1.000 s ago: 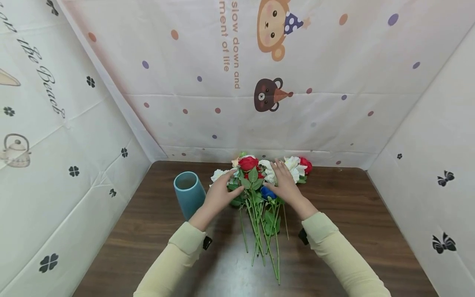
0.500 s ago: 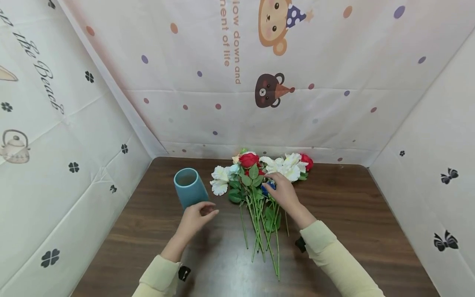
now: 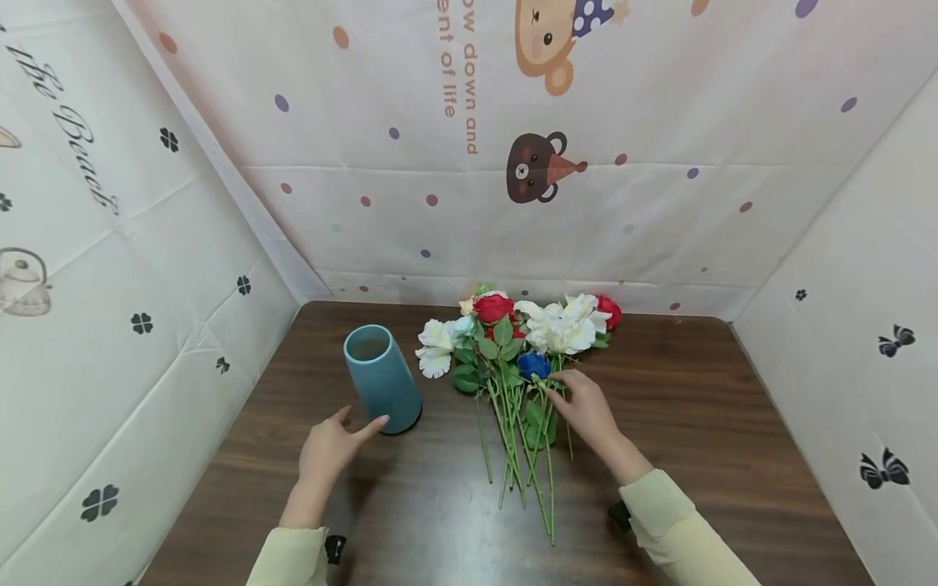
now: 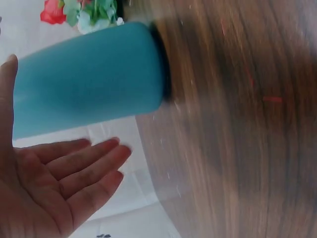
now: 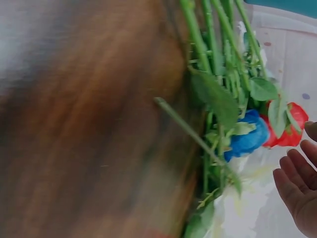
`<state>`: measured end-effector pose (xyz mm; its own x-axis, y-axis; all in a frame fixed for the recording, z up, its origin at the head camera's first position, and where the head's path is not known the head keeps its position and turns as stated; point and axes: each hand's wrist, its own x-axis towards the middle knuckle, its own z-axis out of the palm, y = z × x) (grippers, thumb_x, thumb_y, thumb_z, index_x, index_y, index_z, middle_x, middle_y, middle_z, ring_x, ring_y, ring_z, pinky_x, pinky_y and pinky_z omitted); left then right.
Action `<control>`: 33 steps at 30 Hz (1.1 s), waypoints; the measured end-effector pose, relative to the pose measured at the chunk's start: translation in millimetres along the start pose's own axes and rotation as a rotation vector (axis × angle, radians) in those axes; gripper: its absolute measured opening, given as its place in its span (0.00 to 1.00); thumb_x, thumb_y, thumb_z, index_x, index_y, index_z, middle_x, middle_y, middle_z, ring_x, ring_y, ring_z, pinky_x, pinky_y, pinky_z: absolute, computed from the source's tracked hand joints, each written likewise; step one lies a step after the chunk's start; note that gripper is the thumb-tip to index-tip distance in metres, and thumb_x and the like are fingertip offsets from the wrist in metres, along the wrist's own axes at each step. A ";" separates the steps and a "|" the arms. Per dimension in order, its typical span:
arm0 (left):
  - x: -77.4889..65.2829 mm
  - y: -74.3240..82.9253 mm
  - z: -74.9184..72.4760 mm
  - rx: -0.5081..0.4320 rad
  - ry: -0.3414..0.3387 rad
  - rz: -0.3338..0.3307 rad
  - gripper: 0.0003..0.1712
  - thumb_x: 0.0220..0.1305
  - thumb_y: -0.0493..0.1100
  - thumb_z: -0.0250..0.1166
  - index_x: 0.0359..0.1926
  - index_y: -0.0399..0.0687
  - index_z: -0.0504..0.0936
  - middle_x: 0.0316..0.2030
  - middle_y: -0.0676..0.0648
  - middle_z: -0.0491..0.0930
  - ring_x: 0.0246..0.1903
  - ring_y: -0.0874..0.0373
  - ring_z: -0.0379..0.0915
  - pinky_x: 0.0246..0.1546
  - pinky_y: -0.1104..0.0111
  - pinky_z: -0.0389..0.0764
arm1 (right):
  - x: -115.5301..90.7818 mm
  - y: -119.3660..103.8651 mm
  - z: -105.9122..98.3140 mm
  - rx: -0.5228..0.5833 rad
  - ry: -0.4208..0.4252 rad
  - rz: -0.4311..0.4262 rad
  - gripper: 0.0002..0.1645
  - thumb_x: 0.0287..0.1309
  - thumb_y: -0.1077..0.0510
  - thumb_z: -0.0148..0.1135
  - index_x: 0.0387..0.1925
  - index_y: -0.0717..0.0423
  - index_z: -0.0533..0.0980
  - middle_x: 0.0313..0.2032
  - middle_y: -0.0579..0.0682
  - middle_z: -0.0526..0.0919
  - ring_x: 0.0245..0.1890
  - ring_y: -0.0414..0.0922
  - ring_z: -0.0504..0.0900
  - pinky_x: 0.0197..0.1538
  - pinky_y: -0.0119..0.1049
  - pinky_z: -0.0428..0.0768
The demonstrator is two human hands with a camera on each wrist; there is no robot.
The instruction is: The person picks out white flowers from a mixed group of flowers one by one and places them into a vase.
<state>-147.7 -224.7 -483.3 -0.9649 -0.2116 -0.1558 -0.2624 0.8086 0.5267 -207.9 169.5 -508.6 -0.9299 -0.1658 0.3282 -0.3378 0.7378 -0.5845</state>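
Observation:
A blue-green vase (image 3: 383, 382) stands upright on the table's left side. My left hand (image 3: 327, 450) is just in front and to the left of it, thumb near its base. In the left wrist view the fingers (image 4: 81, 161) are extended and hold nothing; contact with the vase (image 4: 94, 79) cannot be told. Artificial flowers lie bunched in the middle, with a blue rose (image 3: 534, 365), a red rose (image 3: 493, 308), white flowers (image 3: 563, 327) and green stems (image 3: 513, 456). My right hand (image 3: 589, 408) is beside the blue rose's stem; its fingers look relaxed in the right wrist view.
The dark wooden table (image 3: 703, 423) is enclosed by printed white cloth at the back (image 3: 352, 236) and both sides. Flower heads reach close to the back cloth. Long stems point toward the table's front.
My left hand has left the flowers and moved to the left, to the vase's near side. My right hand has drawn back from the white flowers to the stems near the blue rose.

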 end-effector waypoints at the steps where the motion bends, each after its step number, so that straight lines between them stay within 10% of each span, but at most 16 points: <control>1: 2.0 -0.9 -1.4 -0.005 -0.002 -0.004 0.61 0.59 0.75 0.64 0.73 0.28 0.63 0.55 0.26 0.82 0.50 0.33 0.83 0.48 0.43 0.83 | -2.0 2.0 0.5 0.002 0.004 0.009 0.17 0.61 0.62 0.69 0.50 0.68 0.82 0.48 0.65 0.86 0.49 0.62 0.85 0.50 0.56 0.83; 12: 36.0 1.5 -7.9 -0.355 0.013 0.116 0.73 0.58 0.54 0.76 0.82 0.51 0.27 0.83 0.37 0.40 0.81 0.34 0.41 0.77 0.37 0.52 | -7.3 18.3 0.6 0.026 -0.038 0.236 0.25 0.64 0.60 0.67 0.59 0.70 0.77 0.51 0.68 0.84 0.45 0.59 0.85 0.43 0.51 0.83; 22: 52.5 15.8 -1.7 -0.543 0.054 0.216 0.69 0.57 0.43 0.76 0.83 0.55 0.33 0.80 0.33 0.49 0.78 0.32 0.49 0.75 0.34 0.55 | 0.7 21.3 9.0 0.063 -0.089 0.301 0.22 0.64 0.63 0.65 0.56 0.74 0.78 0.44 0.68 0.85 0.41 0.59 0.86 0.44 0.50 0.85; 33: 57.6 17.3 10.6 -0.598 0.100 0.176 0.64 0.56 0.44 0.75 0.82 0.48 0.41 0.75 0.33 0.60 0.72 0.34 0.59 0.71 0.32 0.60 | 11.2 29.3 19.9 0.056 -0.041 0.385 0.19 0.64 0.64 0.64 0.53 0.72 0.79 0.39 0.65 0.85 0.35 0.54 0.83 0.38 0.46 0.81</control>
<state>-207.6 -217.1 -492.1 -0.9835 -0.1769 0.0392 -0.0345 0.3953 0.9179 -231.1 176.2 -536.8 -0.9948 0.0896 0.0482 0.0305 0.7146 -0.6989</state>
